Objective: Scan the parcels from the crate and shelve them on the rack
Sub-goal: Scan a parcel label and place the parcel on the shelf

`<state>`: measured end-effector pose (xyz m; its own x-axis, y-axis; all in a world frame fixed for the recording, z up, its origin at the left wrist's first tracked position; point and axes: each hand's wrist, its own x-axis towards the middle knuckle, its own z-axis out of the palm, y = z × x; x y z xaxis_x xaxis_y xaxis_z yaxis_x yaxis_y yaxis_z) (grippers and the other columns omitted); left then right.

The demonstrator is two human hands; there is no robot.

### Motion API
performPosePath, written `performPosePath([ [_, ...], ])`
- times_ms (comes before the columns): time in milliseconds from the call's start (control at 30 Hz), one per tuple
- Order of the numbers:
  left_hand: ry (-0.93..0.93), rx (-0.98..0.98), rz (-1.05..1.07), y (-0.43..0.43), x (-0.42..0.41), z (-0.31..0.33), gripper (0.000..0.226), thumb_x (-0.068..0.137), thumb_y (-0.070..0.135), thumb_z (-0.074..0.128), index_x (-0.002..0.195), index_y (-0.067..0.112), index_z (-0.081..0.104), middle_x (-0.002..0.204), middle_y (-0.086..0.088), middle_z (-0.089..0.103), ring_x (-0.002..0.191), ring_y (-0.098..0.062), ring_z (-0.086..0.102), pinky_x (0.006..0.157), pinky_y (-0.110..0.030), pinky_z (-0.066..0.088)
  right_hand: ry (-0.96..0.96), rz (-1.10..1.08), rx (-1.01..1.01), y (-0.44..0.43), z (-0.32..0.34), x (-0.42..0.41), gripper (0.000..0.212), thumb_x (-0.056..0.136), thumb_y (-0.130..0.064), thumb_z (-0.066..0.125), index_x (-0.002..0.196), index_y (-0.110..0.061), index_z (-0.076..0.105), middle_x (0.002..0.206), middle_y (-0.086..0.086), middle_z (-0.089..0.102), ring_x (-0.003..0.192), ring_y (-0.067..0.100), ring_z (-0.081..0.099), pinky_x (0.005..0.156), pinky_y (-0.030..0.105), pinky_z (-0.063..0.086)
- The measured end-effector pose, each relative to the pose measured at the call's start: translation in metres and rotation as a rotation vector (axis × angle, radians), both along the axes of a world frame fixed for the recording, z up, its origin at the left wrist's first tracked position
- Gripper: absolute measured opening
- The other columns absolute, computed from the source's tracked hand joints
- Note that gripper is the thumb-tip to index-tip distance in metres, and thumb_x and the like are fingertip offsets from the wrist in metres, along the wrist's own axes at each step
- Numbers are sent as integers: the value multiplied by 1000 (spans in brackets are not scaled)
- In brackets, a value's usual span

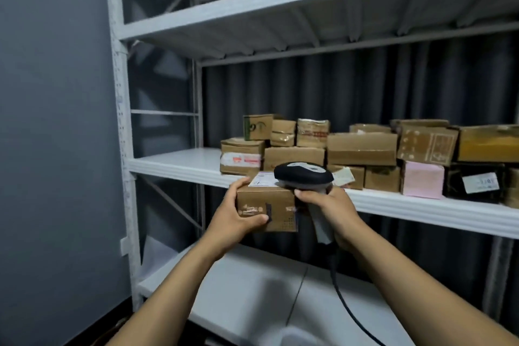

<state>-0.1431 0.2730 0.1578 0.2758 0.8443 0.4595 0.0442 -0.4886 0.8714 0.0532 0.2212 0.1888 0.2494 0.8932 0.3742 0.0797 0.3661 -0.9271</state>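
Grey wall [50, 121], dark ribbed backdrop [309, 87]

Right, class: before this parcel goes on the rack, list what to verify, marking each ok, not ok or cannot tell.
1. Left grip holds the parcel, fingers curled round it: ok.
2. Right grip holds the scanner: ok.
3. Scanner head sits over the right edge of the white label: ok.
4. Scan registered: cannot tell.
5. Bare space on the shelf, left of the stacked boxes: ok.
6. Scanner cable hangs clear of the parcel: ok.
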Motion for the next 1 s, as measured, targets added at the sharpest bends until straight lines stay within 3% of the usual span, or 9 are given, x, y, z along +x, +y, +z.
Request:
performPosePath([
  [100,-2,88,62,19,-14,18,68,73,6,81,124,36,47,112,8,63,97,-6,65,85,-24,54,-28,18,36,17,25,-10,16,79,-3,76,88,-15,72,77,-7,74,69,3,70,60,14,51],
  [200,-8,154,101,39,-24,38,61,77,7,79,121,35,48,114,9,62,96,-4,64,87,-27,55,-75,31,55,34,49,-17,16,77,-4,78,88,-15,73,84,0,76,80,12,72,71,23,56],
  [300,28,212,117,55,-29,59,58,79,11,77,121,36,47,108,15,61,94,-1,63,81,-18,53,-130,27,68,53,70,-19,16,76,-9,80,90,-15,74,88,1,77,90,19,72,83,35,57],
  [467,-2,208,159,84,-29,81,58,76,11,80,117,38,48,109,15,62,96,-3,63,83,-22,53,-194,29,69,80,103,-25,11,79,-10,77,88,-16,74,93,4,76,91,22,71,87,41,56],
  [700,23,222,201,129,-29,104,56,78,6,77,116,36,48,106,17,59,94,-5,62,65,-8,48,-405,-82,-28,117,134,-16,8,83,-7,69,91,-4,68,83,11,71,61,20,67,55,31,54],
  [833,-3,180,166,157,-27,110,53,79,3,75,112,36,49,109,10,62,95,-8,64,74,-20,55,-422,-226,1,136,142,3,14,79,-16,72,87,-5,70,80,15,73,62,26,69,57,36,56],
  [1000,79,170,137,191,-23,125,51,82,5,72,117,33,48,115,2,60,100,-15,64,83,-36,59,-579,-293,19,153,155,16,14,76,-20,75,81,-8,70,74,9,71,68,25,68,65,44,58],
])
